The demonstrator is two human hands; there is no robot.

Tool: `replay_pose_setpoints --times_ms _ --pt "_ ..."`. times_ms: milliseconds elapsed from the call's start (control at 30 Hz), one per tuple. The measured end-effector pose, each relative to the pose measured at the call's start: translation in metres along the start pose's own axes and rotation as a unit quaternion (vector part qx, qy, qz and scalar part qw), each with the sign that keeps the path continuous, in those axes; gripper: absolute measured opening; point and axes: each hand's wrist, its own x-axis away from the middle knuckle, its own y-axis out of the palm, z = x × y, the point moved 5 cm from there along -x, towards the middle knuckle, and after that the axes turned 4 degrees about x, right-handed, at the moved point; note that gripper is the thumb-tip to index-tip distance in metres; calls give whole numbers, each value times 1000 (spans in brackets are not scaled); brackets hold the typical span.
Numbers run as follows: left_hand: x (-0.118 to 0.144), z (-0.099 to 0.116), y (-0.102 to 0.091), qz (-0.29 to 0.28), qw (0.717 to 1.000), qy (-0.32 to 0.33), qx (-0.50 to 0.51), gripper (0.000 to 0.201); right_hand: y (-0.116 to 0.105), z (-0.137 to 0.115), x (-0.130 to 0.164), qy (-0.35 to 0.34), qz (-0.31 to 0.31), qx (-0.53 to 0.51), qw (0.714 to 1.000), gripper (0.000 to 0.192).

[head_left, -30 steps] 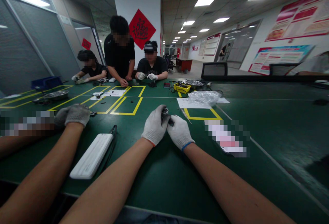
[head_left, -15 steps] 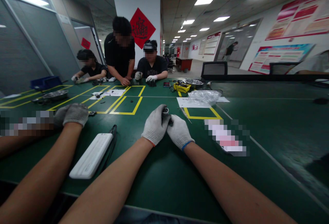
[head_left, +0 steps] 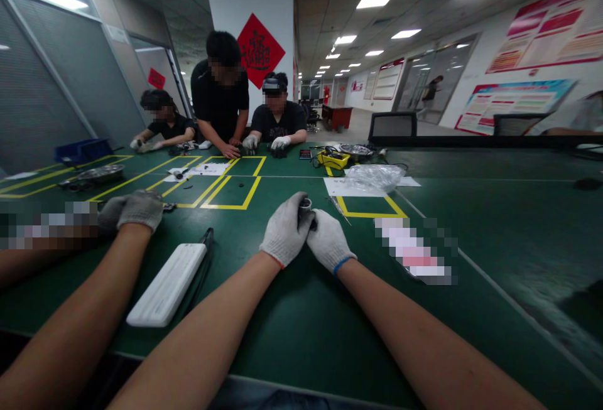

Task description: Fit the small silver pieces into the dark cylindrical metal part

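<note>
My left hand (head_left: 284,229) and my right hand (head_left: 328,240), both in white knit gloves, meet over the green table (head_left: 292,328). Together they grip a small dark round part (head_left: 304,205) with a shiny metal rim, held between the fingertips just above the table. Most of the part is hidden by the gloves.
A co-worker's gloved hand (head_left: 134,209) rests at my left, with a white flat device (head_left: 166,284) and black tweezers (head_left: 203,253) beside it. A clear plastic bag (head_left: 372,178) on paper, a yellow tool (head_left: 333,160) and metal dishes (head_left: 101,173) lie farther back. Three people work at the far edge.
My hands have stayed in place with only slight finger shifts on the part. The people at the far edge moved their hands a little.
</note>
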Motion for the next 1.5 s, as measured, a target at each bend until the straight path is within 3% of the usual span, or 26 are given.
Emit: replay_pose_setpoints --times_ms 1133,1500 --pt "1 1 -3 18 999 17 -28 39 0 -8 3 9 -58 26 998 7" --pt "1 3 -4 24 999 16 -23 38 -1 -5 3 -3 -40 18 999 7"
